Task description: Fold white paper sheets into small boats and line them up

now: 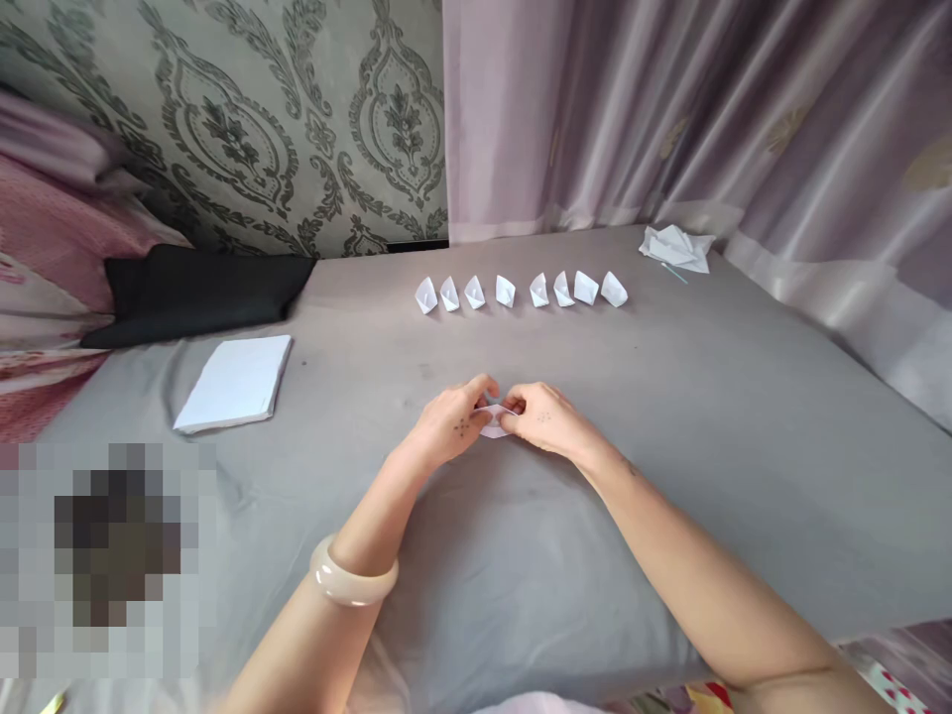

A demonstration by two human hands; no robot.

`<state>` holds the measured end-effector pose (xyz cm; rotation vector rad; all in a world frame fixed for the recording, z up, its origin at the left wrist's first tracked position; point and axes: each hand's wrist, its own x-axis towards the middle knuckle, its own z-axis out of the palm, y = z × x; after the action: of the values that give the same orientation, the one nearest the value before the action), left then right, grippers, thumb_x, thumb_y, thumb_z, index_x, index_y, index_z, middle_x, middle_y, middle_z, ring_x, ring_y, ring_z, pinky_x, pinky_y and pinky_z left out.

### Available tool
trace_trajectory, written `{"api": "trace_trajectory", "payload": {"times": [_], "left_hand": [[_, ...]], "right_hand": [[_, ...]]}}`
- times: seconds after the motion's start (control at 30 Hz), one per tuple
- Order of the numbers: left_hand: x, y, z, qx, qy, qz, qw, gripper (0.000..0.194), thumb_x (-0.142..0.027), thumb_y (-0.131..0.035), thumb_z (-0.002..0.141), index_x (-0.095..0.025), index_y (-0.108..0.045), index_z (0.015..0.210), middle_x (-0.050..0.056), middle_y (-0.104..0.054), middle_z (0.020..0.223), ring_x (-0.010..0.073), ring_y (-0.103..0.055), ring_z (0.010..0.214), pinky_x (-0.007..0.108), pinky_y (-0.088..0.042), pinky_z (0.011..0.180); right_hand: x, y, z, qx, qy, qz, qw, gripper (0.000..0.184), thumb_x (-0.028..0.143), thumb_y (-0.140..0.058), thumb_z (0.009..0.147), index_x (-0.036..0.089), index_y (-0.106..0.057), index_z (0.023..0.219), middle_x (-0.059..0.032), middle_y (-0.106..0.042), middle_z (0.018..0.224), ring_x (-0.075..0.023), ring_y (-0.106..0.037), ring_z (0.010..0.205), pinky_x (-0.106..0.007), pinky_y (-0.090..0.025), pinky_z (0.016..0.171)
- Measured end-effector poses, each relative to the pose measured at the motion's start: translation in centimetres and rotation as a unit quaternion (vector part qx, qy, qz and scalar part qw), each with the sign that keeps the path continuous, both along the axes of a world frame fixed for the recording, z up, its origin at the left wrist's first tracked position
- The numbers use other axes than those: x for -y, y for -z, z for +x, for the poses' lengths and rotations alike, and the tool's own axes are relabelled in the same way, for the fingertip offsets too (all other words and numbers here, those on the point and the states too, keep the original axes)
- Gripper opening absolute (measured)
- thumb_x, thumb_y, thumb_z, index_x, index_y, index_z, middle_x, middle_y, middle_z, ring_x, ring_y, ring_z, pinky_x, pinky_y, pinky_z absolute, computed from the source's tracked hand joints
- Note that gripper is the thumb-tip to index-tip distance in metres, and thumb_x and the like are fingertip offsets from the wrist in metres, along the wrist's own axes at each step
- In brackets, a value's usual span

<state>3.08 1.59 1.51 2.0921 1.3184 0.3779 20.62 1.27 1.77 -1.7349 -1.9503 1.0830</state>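
A small folded piece of white paper is held between my two hands, low over the grey cloth. My left hand pinches its left end, with the index finger arched above it. On the other end, my right hand grips with its thumb over the paper and the fingers curled behind. Part of the paper is covered by my fingertips. Beyond my hands stands a row of several small white paper boats, spaced side by side.
A stack of white paper lies at left, near a folded black cloth. Crumpled white paper and a thin light stick lie at the far right. Behind the grey-covered surface hang purple curtains. A pixelated patch hides the lower left.
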Motion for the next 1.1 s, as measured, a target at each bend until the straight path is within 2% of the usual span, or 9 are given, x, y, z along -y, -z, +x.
{"api": "trace_trajectory", "payload": {"times": [0.13, 0.2, 0.3, 0.4, 0.53, 0.67, 0.83, 1.1], "left_hand": [[0.2, -0.1, -0.1, 0.025, 0.008, 0.022, 0.999, 0.028, -0.013, -0.045, 0.081, -0.026, -0.053, 0.105, -0.002, -0.061, 0.085, 0.0138, -0.052, 0.072, 0.023, -0.038, 0.065], [0.3, -0.1, 0.0, 0.017, 0.009, 0.033, 0.999, 0.024, -0.013, -0.044, 0.081, -0.024, -0.056, 0.098, -0.001, -0.06, 0.083, 0.0135, -0.051, 0.07, 0.023, -0.038, 0.065], [0.3, 0.0, 0.1, 0.0, 0.0, 0.035, 0.999, 0.021, -0.014, -0.041, 0.08, -0.021, -0.061, 0.083, 0.001, -0.058, 0.082, 0.0129, -0.049, 0.066, 0.024, -0.038, 0.063], [0.5, 0.1, 0.2, -0.002, -0.016, 0.031, 0.999, 0.026, -0.014, -0.042, 0.078, -0.021, -0.066, 0.082, 0.003, -0.061, 0.088, 0.013, -0.052, 0.068, 0.024, -0.04, 0.065], [0.9, -0.2, 0.2, -0.002, -0.015, 0.036, 0.999, 0.024, -0.02, -0.048, 0.077, -0.021, -0.069, 0.088, 0.004, -0.063, 0.093, 0.0147, -0.055, 0.072, 0.024, -0.041, 0.065], [1.2, -0.3, 0.2, 0.004, -0.011, 0.066, 0.998, 0.023, -0.028, -0.048, 0.082, -0.021, -0.07, 0.086, 0.005, -0.064, 0.093, 0.0161, -0.058, 0.077, 0.024, -0.043, 0.067], [1.2, 0.0, 0.5, -0.034, -0.004, 0.106, 0.994, 0.027, -0.023, -0.042, 0.087, -0.019, -0.067, 0.077, 0.006, -0.064, 0.089, 0.0157, -0.059, 0.075, 0.025, -0.043, 0.067], [1.3, -0.4, 0.9, -0.105, 0.004, 0.095, 0.99, 0.028, -0.019, -0.038, 0.091, -0.017, -0.065, 0.088, 0.009, -0.063, 0.099, 0.0206, -0.059, 0.09, 0.028, -0.045, 0.072]], "right_hand": [[0.3, -0.1, 1.8, -0.131, 0.009, -0.035, 0.991, 0.039, 0.048, -0.057, 0.081, 0.022, -0.058, 0.109, -0.0037, -0.064, 0.093, -0.0114, -0.057, 0.066, -0.024, -0.044, 0.056], [0.8, -0.3, 2.6, -0.133, 0.006, 0.023, 0.991, 0.039, 0.047, -0.061, 0.08, 0.025, -0.057, 0.112, -0.0043, -0.06, 0.108, -0.0117, -0.058, 0.073, -0.026, -0.048, 0.062], [1.6, -0.5, 3.1, -0.079, -0.059, 0.134, 0.986, 0.029, 0.033, -0.066, 0.078, 0.03, -0.061, 0.107, -0.0014, -0.053, 0.118, -0.0148, -0.058, 0.093, -0.028, -0.048, 0.078], [2.1, -0.2, 2.7, 0.014, -0.122, 0.193, 0.974, 0.025, 0.023, -0.061, 0.082, 0.03, -0.063, 0.105, -0.0017, -0.053, 0.116, -0.0181, -0.054, 0.104, -0.031, -0.045, 0.083], [2.1, 0.6, 2.1, 0.093, -0.135, 0.221, 0.961, 0.018, 0.029, -0.052, 0.091, 0.026, -0.064, 0.105, -0.0037, -0.056, 0.105, -0.0191, -0.053, 0.099, -0.031, -0.045, 0.077], [2.0, 0.7, 1.9, 0.118, -0.137, 0.236, 0.955, 0.02, 0.032, -0.048, 0.094, 0.023, -0.065, 0.1, -0.0044, -0.057, 0.1, -0.0184, -0.053, 0.095, -0.03, -0.044, 0.075], [2.4, 0.4, 1.5, 0.14, -0.141, 0.261, 0.945, 0.019, 0.03, -0.048, 0.094, 0.021, -0.065, 0.097, -0.0055, -0.058, 0.096, -0.0189, -0.052, 0.09, -0.031, -0.043, 0.074], [2.9, 0.4, 1.1, 0.165, -0.154, 0.279, 0.934, 0.016, 0.026, -0.048, 0.094, 0.02, -0.063, 0.094, -0.0058, -0.057, 0.094, -0.0196, -0.052, 0.088, -0.032, -0.043, 0.072]]}}
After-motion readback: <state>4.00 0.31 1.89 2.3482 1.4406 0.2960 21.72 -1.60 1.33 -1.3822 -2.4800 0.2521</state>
